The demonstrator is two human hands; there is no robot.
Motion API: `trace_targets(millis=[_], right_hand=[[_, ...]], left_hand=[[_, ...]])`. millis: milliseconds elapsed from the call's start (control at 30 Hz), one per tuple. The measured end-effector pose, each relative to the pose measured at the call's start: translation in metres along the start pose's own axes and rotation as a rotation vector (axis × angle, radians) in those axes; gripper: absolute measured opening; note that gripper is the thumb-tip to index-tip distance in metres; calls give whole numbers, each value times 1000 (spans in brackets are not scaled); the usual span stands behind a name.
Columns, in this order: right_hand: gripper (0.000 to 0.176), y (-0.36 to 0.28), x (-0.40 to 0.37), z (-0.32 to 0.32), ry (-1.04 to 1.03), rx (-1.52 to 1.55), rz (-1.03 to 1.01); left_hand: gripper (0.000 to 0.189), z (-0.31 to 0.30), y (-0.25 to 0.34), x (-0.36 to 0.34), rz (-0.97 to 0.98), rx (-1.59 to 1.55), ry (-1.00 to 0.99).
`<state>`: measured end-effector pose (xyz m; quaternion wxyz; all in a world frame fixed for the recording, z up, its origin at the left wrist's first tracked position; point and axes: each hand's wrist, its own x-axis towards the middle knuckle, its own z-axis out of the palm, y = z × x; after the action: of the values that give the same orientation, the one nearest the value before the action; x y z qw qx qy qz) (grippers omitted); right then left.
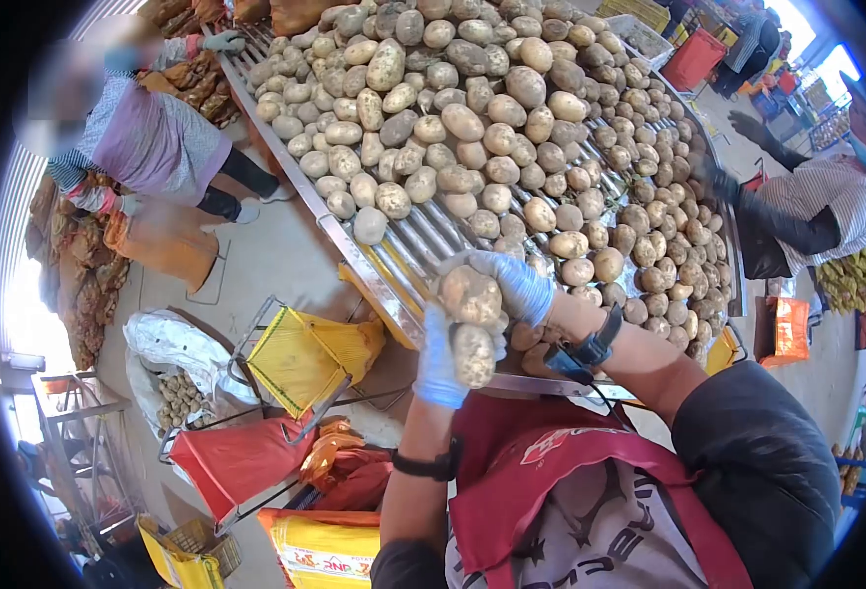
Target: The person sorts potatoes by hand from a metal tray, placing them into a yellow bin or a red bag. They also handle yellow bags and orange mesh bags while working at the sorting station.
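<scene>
Both my hands, in thin blue gloves, meet at the near edge of the sorting table, closed on potatoes. My left hand [439, 365] holds from the left side, against a lower potato [474, 357] and an upper, larger potato [469, 294]. My right hand [517, 285] reaches in from the right, its fingers over the upper potato. Which hand bears each potato's weight is partly hidden. Just beyond, a big heap of soil-marked potatoes [462, 123] spreads over the table's metal rollers [415, 257].
A metal rail [300, 187] edges the table. To the left are a yellow sack [300, 358] on a frame, a red sack [237, 461] and a white sack [183, 344] with potatoes. One person [163, 133] stands at left, another [816, 211] at right. An orange bag [784, 329] stands right.
</scene>
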<state>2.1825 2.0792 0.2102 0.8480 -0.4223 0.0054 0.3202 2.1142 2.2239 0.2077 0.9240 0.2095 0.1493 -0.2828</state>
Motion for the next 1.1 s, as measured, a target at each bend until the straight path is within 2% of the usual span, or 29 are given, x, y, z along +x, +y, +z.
trace_targets(millis=[33, 67, 100, 133, 167, 200, 233, 267, 300, 367, 400, 433, 467, 500, 533, 567, 600, 633, 733, 767, 800, 833, 867, 900, 967, 1000, 1033, 1067, 1100], right_hand=[[25, 3, -4, -3, -27, -475, -214], [29, 5, -7, -7, 52, -945, -441], [33, -1, -17, 5, 90, -1223, -594], [37, -1, -26, 13, 132, -1505, -742], [38, 17, -38, 23, 158, -1204, -583], [39, 47, -46, 24, 203, -1013, -493], [35, 78, -43, 20, 211, -960, -507], [32, 108, -40, 16, 219, -906, -522], [26, 125, -35, 18, 188, -987, -632], [22, 125, -39, 21, 97, -1155, -403], [21, 127, -40, 24, 50, -1226, -284], [20, 138, -25, -4, 3, -1244, -413], [21, 100, -23, -14, -61, -1664, -688], [24, 46, -28, -3, 43, -2044, -599], [27, 22, -24, -13, 302, -1783, -517], [33, -4, -26, -14, 434, -1834, -155], [34, -5, -20, -30, 448, -1917, -36], [33, 3, -19, -49, 395, -2116, -142], [34, -8, -5, -44, 374, -2014, 125], [30, -3, -2, -58, 452, -1937, -108], [30, -2, -3, -73, 451, -1740, -214], [29, -3, -7, -90, 443, -1544, -308], [23, -8, -14, -90, 503, -1026, -167], [21, -15, -21, -90, 632, -494, -105], [31, -36, -55, -47, 591, -1277, -132], [35, -43, -61, -24, 644, -1538, -126], [50, -32, -49, -39, 499, -1545, -371], [57, -16, -41, -48, 467, -1456, -240], [66, -6, -36, -41, 434, -1358, -110]], left_hand=[[58, -11, -7, 7, -39, 106, 77], [59, -23, -16, 11, 117, 381, 105], [60, -36, -26, 11, 276, 656, 123], [55, -57, -32, 9, 90, 77, -217], [49, -78, -37, 7, -244, -445, -416], [46, -86, -37, -12, -279, -432, -415], [42, -90, -37, -32, -312, -418, -416], [38, -81, -36, -48, -269, -343, -267], [35, -73, -35, -64, -235, -257, -118], [29, -42, -24, -93, 19, 55, 460], [31, -63, -12, -103, 83, -23, 325], [34, -93, 12, -108, 147, -104, 190], [35, -113, 38, -109, 264, -64, 294], [37, -135, 64, -113, 386, -28, 401], [39, -167, 94, -114, 429, 157, 211], [41, -173, 102, -116, 456, 408, 169], [43, -165, 109, -116, 501, 652, 134], [44, -154, 106, -105, 535, 961, 245], [47, -71, 70, -47, 582, 1859, 610], [44, -62, 53, -21, 639, 1913, 466], [42, -51, 38, 8, 706, 1958, 319], [42, -31, 24, 32, 647, 2032, 376], [42, -17, 14, 49, 576, 2103, 428], [42, -24, 6, 65, 505, 2034, 429], [43, -47, -13, 98, 362, 1906, 421], [44, -43, -15, 101, 304, 1969, 384], [44, -37, -14, 102, 247, 2030, 357], [45, -35, -14, 102, 183, 2093, 337], [43, -34, -18, 109, 120, 2147, 194]])
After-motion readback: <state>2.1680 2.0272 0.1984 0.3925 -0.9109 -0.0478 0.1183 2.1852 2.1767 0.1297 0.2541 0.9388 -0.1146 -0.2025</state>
